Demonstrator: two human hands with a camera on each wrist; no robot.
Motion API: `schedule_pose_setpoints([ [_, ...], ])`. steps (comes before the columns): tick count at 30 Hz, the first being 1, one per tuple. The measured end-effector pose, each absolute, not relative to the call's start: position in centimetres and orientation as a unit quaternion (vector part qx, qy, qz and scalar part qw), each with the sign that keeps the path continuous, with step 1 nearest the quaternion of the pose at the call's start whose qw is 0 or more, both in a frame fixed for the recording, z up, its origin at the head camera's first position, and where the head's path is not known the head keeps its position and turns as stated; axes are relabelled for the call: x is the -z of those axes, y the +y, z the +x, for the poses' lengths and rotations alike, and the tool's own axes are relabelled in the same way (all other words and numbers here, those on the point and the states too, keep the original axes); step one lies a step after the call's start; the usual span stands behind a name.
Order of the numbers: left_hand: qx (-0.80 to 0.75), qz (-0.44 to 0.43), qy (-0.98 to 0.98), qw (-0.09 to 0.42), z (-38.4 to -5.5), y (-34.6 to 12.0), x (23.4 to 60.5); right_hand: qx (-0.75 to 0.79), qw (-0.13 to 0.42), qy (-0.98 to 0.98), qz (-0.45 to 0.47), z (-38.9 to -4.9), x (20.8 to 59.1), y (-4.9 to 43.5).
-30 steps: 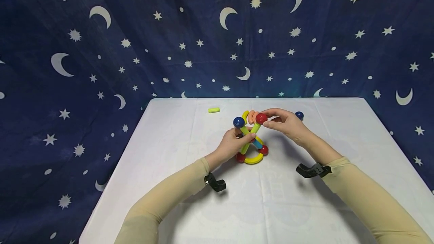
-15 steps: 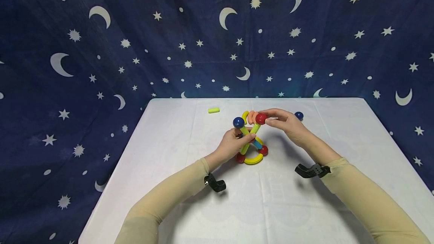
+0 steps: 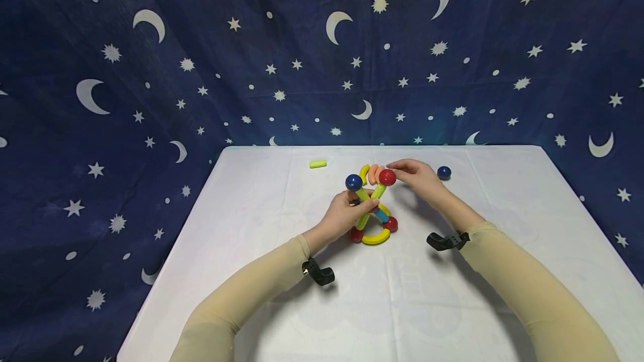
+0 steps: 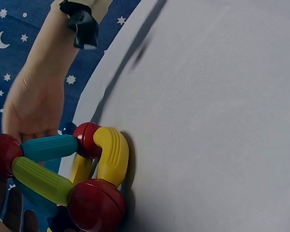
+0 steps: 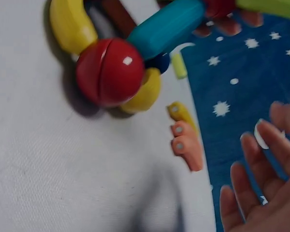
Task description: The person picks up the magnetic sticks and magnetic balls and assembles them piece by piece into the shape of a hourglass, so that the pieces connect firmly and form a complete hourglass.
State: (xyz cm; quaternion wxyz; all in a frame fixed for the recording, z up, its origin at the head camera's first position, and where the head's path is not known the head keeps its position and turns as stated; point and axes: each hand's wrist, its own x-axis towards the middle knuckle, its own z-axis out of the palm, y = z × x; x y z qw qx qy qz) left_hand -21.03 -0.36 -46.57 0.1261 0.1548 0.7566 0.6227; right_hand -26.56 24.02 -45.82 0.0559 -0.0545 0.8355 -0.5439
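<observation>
A toy structure of magnetic sticks and balls stands on the table, gripped around its middle by my left hand [image 3: 343, 214]. Its upper ends carry a blue ball [image 3: 354, 182] and a red ball [image 3: 387, 177] on green sticks. At the base, red balls join a yellow curved stick [image 3: 376, 237]; a teal stick [image 4: 49, 147] rises from one of them. My right hand [image 3: 421, 179] hovers just right of the top red ball. In the right wrist view that hand [image 5: 263, 186] has loose, spread fingers holding nothing. The left fingers partly hide the middle joint.
Behind the structure lie orange curved sticks [image 5: 189, 145] and a yellow curved stick [image 3: 364, 174]. A loose blue ball [image 3: 444, 172] lies at the back right, a short green stick [image 3: 317, 164] at the back left. A starry dark blue cloth [image 3: 302, 32] hangs behind the white table [image 3: 282, 194].
My right hand has let go of the top red ball and moved slightly away, uncovering more of the loose blue ball. The left hand keeps its hold on the structure.
</observation>
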Motion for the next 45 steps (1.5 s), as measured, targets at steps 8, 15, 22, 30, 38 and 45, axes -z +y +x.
schedule_pose_setpoints([
  [8,-0.626,0.154,0.753,0.130,-21.0,-0.8,46.5,0.375,0.013,0.926,-0.048,-28.3,48.0,23.1],
  [15,-0.623,0.162,0.756,0.120,-21.0,-1.2,46.5,0.285,-0.009,0.958,-0.039,-28.8,49.1,22.6],
  [22,-0.608,0.156,0.770,0.109,-21.1,-1.6,46.5,0.262,-0.010,0.964,-0.041,-28.6,48.9,22.2],
  [30,-0.616,0.150,0.765,0.113,-21.2,-1.8,46.5,0.253,-0.015,0.967,-0.036,-28.7,49.3,22.1],
  [38,-0.621,0.146,0.761,0.115,-21.2,-2.0,46.5,0.234,-0.036,0.971,-0.042,-28.3,49.5,23.6],
  [45,-0.626,0.142,0.758,0.114,-21.1,-2.1,46.5,0.236,-0.044,0.970,-0.033,-28.3,49.5,24.2],
])
